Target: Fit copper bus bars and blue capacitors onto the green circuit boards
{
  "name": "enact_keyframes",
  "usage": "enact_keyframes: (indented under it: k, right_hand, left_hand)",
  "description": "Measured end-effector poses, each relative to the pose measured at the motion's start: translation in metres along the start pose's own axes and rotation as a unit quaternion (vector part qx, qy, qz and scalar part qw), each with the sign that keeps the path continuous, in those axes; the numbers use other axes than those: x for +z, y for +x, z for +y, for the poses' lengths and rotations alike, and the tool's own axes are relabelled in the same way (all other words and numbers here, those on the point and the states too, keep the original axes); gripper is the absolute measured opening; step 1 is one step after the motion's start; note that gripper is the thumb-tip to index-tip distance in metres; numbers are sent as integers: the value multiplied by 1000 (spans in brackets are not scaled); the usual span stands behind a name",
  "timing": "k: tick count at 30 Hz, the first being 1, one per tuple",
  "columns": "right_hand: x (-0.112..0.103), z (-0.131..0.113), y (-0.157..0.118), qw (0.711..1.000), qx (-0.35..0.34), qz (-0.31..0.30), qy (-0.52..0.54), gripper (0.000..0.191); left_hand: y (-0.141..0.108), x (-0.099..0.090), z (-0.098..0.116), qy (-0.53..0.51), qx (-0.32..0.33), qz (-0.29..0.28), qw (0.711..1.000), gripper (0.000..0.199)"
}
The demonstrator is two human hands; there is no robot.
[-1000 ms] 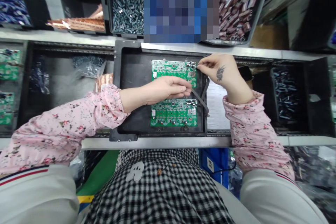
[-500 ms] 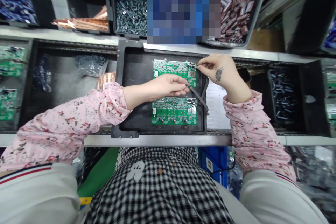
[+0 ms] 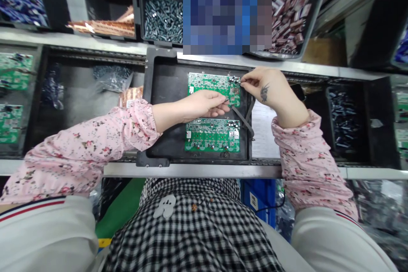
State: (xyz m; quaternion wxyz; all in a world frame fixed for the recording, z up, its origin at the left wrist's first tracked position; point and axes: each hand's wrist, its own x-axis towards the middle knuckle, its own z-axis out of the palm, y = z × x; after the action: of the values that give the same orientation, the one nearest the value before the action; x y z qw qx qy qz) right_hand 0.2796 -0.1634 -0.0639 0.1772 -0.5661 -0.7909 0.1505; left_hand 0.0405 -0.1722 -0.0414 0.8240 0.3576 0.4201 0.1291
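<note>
Two green circuit boards lie in a black tray [image 3: 168, 136], one behind the other. Over the front edge of the rear circuit board [image 3: 207, 80] is my left hand [image 3: 205, 105], thumb pressed to the curled fingers; a small dark bit shows at the tips, too small to name. My right hand [image 3: 264, 87] pinches at that board's far right corner, beside a cluster of small black-and-silver components [image 3: 234, 80]. What its fingertips hold is hidden. Nearer to me sits the front circuit board [image 3: 213, 136], untouched. Crossed grey straps [image 3: 244, 119] rest at the tray's right side.
Behind the rail stand bins of dark small parts [image 3: 163, 17], copper-coloured strips [image 3: 105, 27] and brownish cylindrical parts [image 3: 291, 12]. A bin of dark parts [image 3: 346, 114] is at right. Bagged parts [image 3: 111, 78] lie left of the tray. White paper [image 3: 264, 127] lies right of it.
My left thumb and fingertips have shifted slightly, the thumb now higher over the rear board. My right hand keeps its pinch at the corner. The whole view has moved a little.
</note>
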Motion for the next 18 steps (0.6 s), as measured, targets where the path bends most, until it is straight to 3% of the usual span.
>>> enact_keyframes:
  k: [4,8,11,13,14,15,16,18]
  right_hand:
    - [-3,-45,-23,996,1,53,67,30]
    - [1,-80,-42,993,0,67,92,11]
    - [-3,-86,-55,990,-34,106,85,7]
    - [-7,-84,-68,989,-48,117,80,9]
    - [-9,-82,-75,988,-51,122,74,10]
    - [-10,-79,-83,988,-54,127,65,11]
    - [-9,-77,-91,988,-57,131,53,11]
    - [-5,-72,-105,989,-64,135,20,10]
  left_hand:
    - [-1,1,0,4,5,-11,1000,27]
    - [-2,6,-5,64,37,-48,996,25]
    - [-6,-11,7,220,104,-54,969,23]
    - [-14,-45,30,375,164,62,910,21]
    - [-20,-69,45,447,188,154,861,22]
    - [-27,-95,60,506,188,283,793,26]
    - [-34,-122,75,561,150,379,720,32]
    - [-46,-171,99,580,82,445,678,34]
